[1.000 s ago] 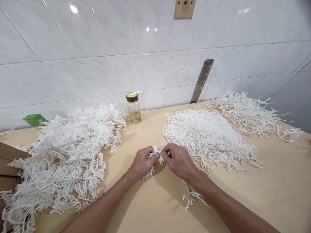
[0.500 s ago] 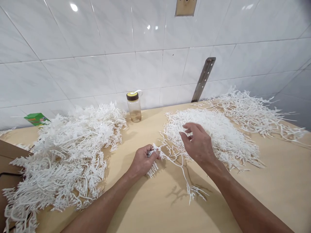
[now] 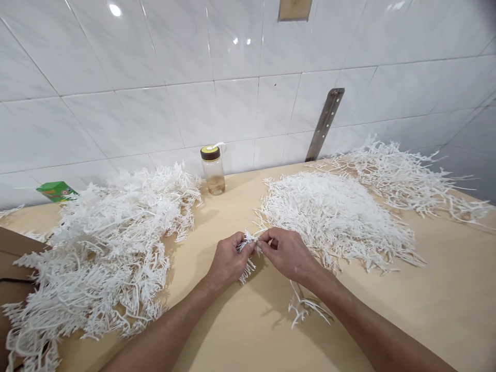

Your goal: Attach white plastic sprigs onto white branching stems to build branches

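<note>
Over the middle of the tabletop, my left hand (image 3: 231,258) is closed around a bunch of white branching plastic sprigs (image 3: 248,268), whose tips poke out above and below the fingers. My right hand (image 3: 284,253) meets it from the right, thumb and forefinger pinched on the same white piece at the left fingertips. A thin branched end (image 3: 306,310) of that piece hangs below my right wrist. Just beyond the right hand lies a dense pile of short white sprigs (image 3: 333,212). The exact spot gripped is partly covered by my fingers.
A large heap of white branching pieces (image 3: 112,243) covers the left side. Looser white stems (image 3: 411,175) lie at the back right. A bottle (image 3: 214,173) with a dark-rimmed lid stands near the tiled wall. A green carton (image 3: 56,190) and a metal bracket (image 3: 324,124) are also behind.
My right hand has come down and left from above the pile of sprigs, and its fingers have closed on the white piece beside my left hand. The left hand keeps its hold.
</note>
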A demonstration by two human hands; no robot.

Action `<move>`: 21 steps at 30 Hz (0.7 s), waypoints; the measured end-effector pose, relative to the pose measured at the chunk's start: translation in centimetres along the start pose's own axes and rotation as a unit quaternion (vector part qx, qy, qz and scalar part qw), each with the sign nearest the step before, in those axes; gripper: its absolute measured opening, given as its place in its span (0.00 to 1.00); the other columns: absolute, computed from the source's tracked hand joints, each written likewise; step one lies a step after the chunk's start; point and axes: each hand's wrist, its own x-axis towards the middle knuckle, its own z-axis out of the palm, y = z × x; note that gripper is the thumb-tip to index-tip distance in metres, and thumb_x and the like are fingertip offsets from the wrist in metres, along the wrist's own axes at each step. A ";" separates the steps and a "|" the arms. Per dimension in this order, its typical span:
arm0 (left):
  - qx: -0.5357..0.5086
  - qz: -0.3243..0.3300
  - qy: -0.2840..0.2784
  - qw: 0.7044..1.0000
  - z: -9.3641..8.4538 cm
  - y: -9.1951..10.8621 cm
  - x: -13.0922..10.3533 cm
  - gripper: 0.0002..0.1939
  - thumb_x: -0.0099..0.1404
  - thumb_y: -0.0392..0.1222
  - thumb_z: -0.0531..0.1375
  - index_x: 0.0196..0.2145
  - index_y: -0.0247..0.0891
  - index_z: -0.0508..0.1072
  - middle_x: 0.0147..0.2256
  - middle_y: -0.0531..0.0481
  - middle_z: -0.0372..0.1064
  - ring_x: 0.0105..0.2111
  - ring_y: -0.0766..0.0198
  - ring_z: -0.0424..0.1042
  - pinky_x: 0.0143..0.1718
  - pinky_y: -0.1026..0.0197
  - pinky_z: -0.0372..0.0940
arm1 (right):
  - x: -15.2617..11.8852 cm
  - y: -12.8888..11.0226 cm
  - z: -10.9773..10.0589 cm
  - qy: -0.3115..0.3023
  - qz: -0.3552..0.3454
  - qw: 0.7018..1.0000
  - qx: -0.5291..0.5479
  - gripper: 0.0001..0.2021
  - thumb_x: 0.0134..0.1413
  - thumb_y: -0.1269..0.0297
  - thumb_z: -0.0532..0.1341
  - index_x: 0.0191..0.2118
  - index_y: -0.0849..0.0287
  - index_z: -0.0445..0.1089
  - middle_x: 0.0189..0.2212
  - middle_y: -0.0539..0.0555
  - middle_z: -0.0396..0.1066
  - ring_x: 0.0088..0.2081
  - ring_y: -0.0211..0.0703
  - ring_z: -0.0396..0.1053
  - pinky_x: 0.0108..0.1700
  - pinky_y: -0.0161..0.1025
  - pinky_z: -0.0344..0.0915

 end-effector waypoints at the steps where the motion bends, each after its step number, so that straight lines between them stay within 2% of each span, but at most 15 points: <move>1: 0.006 -0.001 0.000 1.000 0.0 0.1 0.0 0.15 0.63 0.50 0.58 0.26 0.37 0.69 0.23 0.54 0.66 0.25 0.66 0.62 0.28 0.65 0.56 | 0.0 0.0 0.1 0.002 -0.007 1.000 -0.010 0.09 0.53 0.67 0.57 0.26 0.56 0.72 0.22 0.48 0.72 0.24 0.39 0.66 0.30 0.37 0.58; 7: 0.084 0.004 0.015 0.996 0.3 0.7 -0.1 0.13 0.63 0.45 0.56 0.23 0.39 0.63 0.21 0.56 0.63 0.22 0.67 0.59 0.25 0.64 0.53 | -0.5 0.1 1.1 0.018 -0.040 0.997 -0.063 0.08 0.54 0.70 0.56 0.25 0.57 0.67 0.26 0.51 0.71 0.28 0.40 0.65 0.32 0.36 0.56; 10: 0.108 0.008 0.021 0.994 0.4 0.8 0.0 0.12 0.62 0.43 0.55 0.22 0.40 0.60 0.19 0.56 0.62 0.21 0.67 0.58 0.24 0.64 0.52 | -0.5 0.0 1.9 0.027 -0.016 0.997 -0.069 0.07 0.53 0.70 0.56 0.26 0.58 0.66 0.26 0.51 0.70 0.29 0.40 0.65 0.32 0.37 0.56; 13: 0.092 0.005 0.022 0.995 0.3 0.6 0.1 0.12 0.62 0.44 0.55 0.23 0.40 0.61 0.20 0.56 0.63 0.21 0.67 0.59 0.25 0.64 0.53 | -0.2 -0.2 2.2 0.039 0.016 0.997 -0.065 0.05 0.53 0.71 0.56 0.28 0.58 0.67 0.28 0.52 0.72 0.31 0.42 0.66 0.34 0.37 0.58; 17: 0.066 -0.004 0.027 0.997 0.1 0.4 0.0 0.13 0.64 0.47 0.55 0.25 0.39 0.64 0.21 0.56 0.62 0.22 0.67 0.60 0.26 0.64 0.54 | -0.2 -0.4 1.9 0.014 0.050 0.999 0.018 0.07 0.55 0.66 0.56 0.32 0.59 0.72 0.27 0.51 0.73 0.29 0.42 0.68 0.32 0.37 0.61; 21: 0.091 0.008 0.038 0.995 0.2 0.2 0.0 0.13 0.63 0.48 0.56 0.26 0.39 0.63 0.21 0.58 0.56 0.22 0.68 0.55 0.24 0.65 0.50 | -0.5 -0.5 1.1 -0.028 0.113 0.988 0.099 0.11 0.56 0.60 0.57 0.36 0.59 0.74 0.24 0.49 0.71 0.19 0.38 0.65 0.24 0.36 0.61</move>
